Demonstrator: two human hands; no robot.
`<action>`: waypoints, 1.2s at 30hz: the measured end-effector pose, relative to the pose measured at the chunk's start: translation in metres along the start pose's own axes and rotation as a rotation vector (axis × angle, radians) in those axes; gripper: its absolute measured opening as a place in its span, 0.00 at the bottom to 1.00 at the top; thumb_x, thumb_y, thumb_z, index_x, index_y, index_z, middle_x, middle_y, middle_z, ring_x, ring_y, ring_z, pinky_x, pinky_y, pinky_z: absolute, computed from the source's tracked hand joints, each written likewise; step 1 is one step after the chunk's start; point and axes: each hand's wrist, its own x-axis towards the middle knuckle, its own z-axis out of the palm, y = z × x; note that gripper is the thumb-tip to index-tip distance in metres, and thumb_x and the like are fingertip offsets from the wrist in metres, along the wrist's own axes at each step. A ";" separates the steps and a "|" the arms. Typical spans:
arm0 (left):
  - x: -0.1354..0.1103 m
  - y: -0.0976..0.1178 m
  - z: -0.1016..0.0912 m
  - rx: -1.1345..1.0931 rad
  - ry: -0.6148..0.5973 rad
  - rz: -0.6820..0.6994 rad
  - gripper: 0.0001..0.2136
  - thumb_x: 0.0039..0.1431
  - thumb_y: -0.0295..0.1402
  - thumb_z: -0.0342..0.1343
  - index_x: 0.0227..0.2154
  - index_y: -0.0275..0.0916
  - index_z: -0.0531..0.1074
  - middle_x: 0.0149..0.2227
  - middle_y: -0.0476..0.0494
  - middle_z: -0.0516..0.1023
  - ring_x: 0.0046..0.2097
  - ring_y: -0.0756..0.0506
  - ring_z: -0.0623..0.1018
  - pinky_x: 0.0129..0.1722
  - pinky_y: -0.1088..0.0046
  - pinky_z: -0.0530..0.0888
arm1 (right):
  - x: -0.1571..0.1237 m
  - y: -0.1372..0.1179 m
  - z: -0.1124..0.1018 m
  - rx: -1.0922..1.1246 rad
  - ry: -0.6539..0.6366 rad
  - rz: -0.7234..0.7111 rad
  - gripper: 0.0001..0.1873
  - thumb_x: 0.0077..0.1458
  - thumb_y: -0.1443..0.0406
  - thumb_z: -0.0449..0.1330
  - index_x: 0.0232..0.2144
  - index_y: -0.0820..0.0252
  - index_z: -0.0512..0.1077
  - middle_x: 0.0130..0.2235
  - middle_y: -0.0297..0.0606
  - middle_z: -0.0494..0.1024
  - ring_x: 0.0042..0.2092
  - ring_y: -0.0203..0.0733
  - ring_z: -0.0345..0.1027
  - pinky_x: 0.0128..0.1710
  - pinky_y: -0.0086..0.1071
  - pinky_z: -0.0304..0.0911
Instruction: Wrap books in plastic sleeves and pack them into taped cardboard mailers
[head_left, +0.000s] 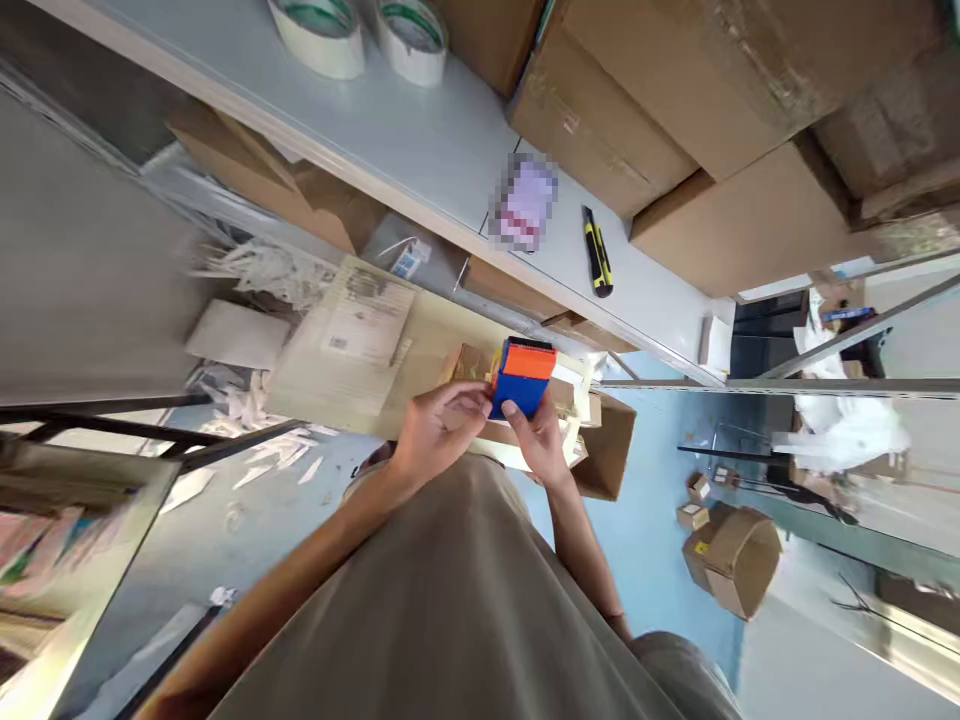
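A small blue and orange packet (523, 392) with a black strip at its top is held up in front of my body. My right hand (543, 445) grips its lower right part, thumb lying across the blue face. From the other side, my left hand (442, 428) is closed, its bent fingers and thumb meeting at the packet's left edge. Directly below and behind the packet are an open carton (611, 445) and small brown boxes (471, 364), partly hidden by the hands and packet.
A pale board (300, 385) bears a printed sheet (369, 315). On the grey shelf (450, 140) lie tape rolls (411, 45), a yellow and black utility knife (598, 252) and a blurred-out pinkish item (527, 203). Large cartons (750, 230) stand behind. Another carton (731, 560) rests on the blue floor.
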 end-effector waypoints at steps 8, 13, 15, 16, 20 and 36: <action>0.049 0.036 -0.077 -0.021 -0.241 -0.098 0.24 0.63 0.54 0.68 0.50 0.40 0.87 0.49 0.37 0.89 0.47 0.39 0.85 0.46 0.65 0.82 | -0.011 -0.027 0.000 -0.333 -0.247 -0.007 0.24 0.71 0.44 0.66 0.53 0.53 0.68 0.50 0.44 0.84 0.48 0.52 0.80 0.48 0.44 0.78; 0.061 0.044 -0.102 0.052 -0.442 -0.041 0.16 0.63 0.50 0.68 0.42 0.43 0.88 0.41 0.41 0.86 0.40 0.43 0.82 0.39 0.68 0.77 | -0.014 -0.046 -0.005 -0.526 -0.352 0.005 0.26 0.72 0.45 0.65 0.58 0.54 0.68 0.52 0.49 0.84 0.48 0.56 0.81 0.48 0.48 0.79; 0.059 0.045 -0.106 0.056 -0.451 -0.031 0.15 0.65 0.49 0.67 0.40 0.42 0.88 0.39 0.41 0.86 0.40 0.43 0.81 0.38 0.68 0.77 | -0.014 -0.052 -0.005 -0.587 -0.389 0.009 0.28 0.72 0.44 0.64 0.60 0.55 0.68 0.51 0.50 0.84 0.48 0.57 0.82 0.48 0.49 0.79; 0.057 0.045 -0.107 0.058 -0.449 -0.032 0.15 0.65 0.49 0.67 0.39 0.42 0.87 0.38 0.41 0.85 0.39 0.43 0.81 0.38 0.68 0.76 | -0.014 -0.055 -0.005 -0.608 -0.408 0.004 0.29 0.72 0.44 0.63 0.62 0.56 0.67 0.52 0.51 0.84 0.49 0.58 0.82 0.49 0.50 0.79; 0.051 0.038 -0.107 0.035 -0.416 -0.077 0.17 0.66 0.51 0.66 0.38 0.41 0.85 0.39 0.41 0.86 0.39 0.44 0.81 0.37 0.69 0.77 | -0.014 -0.064 -0.003 -0.661 -0.458 -0.021 0.32 0.73 0.46 0.63 0.68 0.56 0.64 0.57 0.54 0.83 0.55 0.60 0.82 0.54 0.51 0.79; 0.021 -0.014 -0.080 -0.271 -0.253 -0.353 0.24 0.58 0.59 0.73 0.33 0.40 0.82 0.32 0.45 0.82 0.34 0.46 0.79 0.36 0.70 0.77 | 0.005 -0.095 -0.001 -0.906 -0.576 0.206 0.33 0.70 0.42 0.67 0.63 0.56 0.73 0.47 0.45 0.88 0.45 0.54 0.83 0.44 0.40 0.73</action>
